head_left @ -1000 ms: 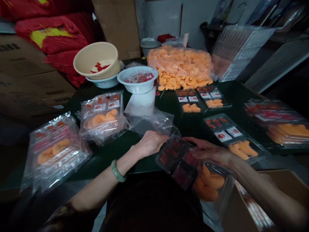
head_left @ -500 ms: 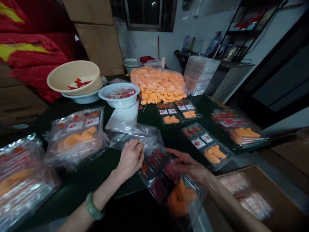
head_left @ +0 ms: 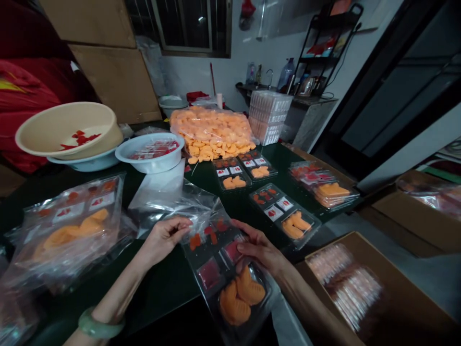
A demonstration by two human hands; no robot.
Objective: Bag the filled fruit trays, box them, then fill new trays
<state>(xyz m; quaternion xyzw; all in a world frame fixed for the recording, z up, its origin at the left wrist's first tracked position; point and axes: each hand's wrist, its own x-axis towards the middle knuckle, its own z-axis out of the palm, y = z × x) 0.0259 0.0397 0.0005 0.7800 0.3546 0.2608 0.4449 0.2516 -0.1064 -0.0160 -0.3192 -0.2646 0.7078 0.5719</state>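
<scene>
My right hand [head_left: 261, 252] grips a clear plastic tray [head_left: 212, 252] by its right side. Orange curved foam-like pieces [head_left: 237, 298] fill the tray's near end, dark red packets lie in the middle, and small orange-red pieces sit at the far end. My left hand [head_left: 167, 242] pinches the edge of a clear plastic bag [head_left: 187, 202] between thumb and fingers. The bag lies against the tray's far end; I cannot tell how far the tray is inside it. A green bangle [head_left: 101, 324] circles my left wrist.
Bagged trays [head_left: 79, 211] lie at left. Filled trays [head_left: 283, 214] rest on the dark green table at right. Behind are basins [head_left: 149, 161], a big bag of orange pieces [head_left: 212, 132] and stacked clear trays [head_left: 268, 115]. An open carton [head_left: 396, 283] stands at lower right.
The view has swung right, so the surroundings appear further left. My left hand has gone from a closed fist to a pinch on the bag's edge. The tray remains in my right hand.
</scene>
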